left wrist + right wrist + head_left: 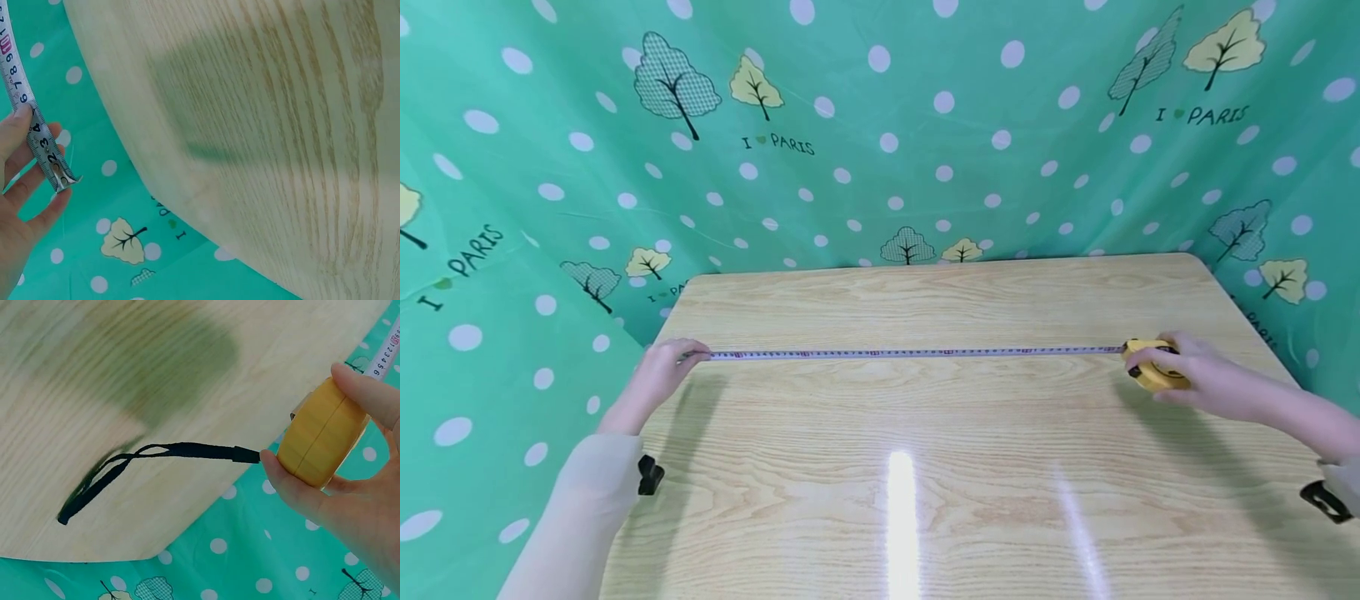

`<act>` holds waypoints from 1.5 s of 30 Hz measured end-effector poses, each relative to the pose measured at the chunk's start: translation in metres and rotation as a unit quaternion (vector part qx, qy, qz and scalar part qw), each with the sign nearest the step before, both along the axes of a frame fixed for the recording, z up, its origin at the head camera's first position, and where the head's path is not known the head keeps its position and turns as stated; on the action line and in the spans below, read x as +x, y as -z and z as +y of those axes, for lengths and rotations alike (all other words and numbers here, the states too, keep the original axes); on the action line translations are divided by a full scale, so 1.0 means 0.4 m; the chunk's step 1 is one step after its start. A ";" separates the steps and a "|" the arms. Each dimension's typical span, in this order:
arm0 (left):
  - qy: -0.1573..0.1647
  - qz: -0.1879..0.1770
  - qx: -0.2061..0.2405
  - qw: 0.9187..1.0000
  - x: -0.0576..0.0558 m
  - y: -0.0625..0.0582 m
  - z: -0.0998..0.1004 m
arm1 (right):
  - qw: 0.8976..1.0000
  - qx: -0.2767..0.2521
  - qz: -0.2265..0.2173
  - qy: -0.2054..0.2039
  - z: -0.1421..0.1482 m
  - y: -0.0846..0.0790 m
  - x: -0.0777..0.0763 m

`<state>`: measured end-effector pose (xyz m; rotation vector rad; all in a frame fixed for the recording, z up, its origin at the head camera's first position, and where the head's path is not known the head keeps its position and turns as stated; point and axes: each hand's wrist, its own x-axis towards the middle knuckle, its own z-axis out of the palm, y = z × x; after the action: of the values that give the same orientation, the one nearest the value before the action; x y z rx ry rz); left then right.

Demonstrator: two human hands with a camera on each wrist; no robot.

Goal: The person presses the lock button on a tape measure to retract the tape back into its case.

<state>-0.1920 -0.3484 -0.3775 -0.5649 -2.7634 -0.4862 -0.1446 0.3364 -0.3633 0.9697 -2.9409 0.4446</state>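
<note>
- Fingers of the left hand (664, 368) pinch the tape blade (910, 353) near its end, and those of the right hand (1210, 383) are curled round the yellow case (322, 434) of the tape measure.
- Green cloth (887, 108) hangs behind and at both sides, printed with white dots, trees and "I PARIS" with a small heart; some of the lettering is cut off by the surface's edge.
- Pale wood-grain surface (820, 442) with rounded far corners; its near edge runs out of the head view, and streaks of glare hide some of the grain.
- White left sleeve (576, 500) leaves the bottom of the head view; the right sleeve (1347, 482) is mostly cut off at the right.
- Blade drawn out straight between the hands, above or on the surface; I cannot tell whether it touches. Its small numbers blur in the head view, and the left thumb covers the 5.
- Case over the right part of the surface, partly hidden by the hand; the blade comes out of it.
- Black strap (194, 450), looped, attached to the case.
- Metal hook (66, 182) at the blade's end, just beside the left fingertips.
</note>
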 end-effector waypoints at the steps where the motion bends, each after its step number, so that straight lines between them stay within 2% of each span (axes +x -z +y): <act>1: -0.002 -0.001 -0.001 1.000 0.000 0.001 0.000 | 1.000 0.000 -0.005 0.002 0.000 0.001 0.001; 10: -0.011 -0.005 -0.002 1.000 0.001 0.007 0.000 | 1.000 0.003 -0.012 0.009 -0.002 0.007 0.003; 18: -0.003 0.024 -0.008 1.000 0.002 0.013 0.006 | 1.000 -0.015 0.003 0.002 -0.009 0.010 0.005; 25: -0.013 -0.008 -0.022 1.000 -0.008 0.002 0.027 | 0.999 -0.031 -0.017 0.003 -0.022 0.007 0.004; 29: -0.018 -0.004 -0.017 1.000 -0.009 0.006 0.026 | 0.999 -0.030 -0.005 0.014 -0.024 0.000 0.006; 33: -0.020 -0.002 -0.018 1.000 -0.008 0.010 0.025 | 0.999 -0.021 -0.011 0.030 -0.021 -0.004 0.007; 37: -0.022 -0.008 -0.015 1.000 -0.007 0.011 0.029 | 0.999 -0.021 -0.018 0.036 -0.013 -0.008 0.008; 45: -0.015 -0.015 0.000 1.000 -0.005 0.006 0.037 | 0.999 -0.025 -0.003 0.040 0.001 -0.007 0.008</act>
<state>-0.1939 -0.3336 -0.3799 -0.5203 -2.7954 -0.4928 -0.1414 0.3369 -0.3607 0.8426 -2.9450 0.5168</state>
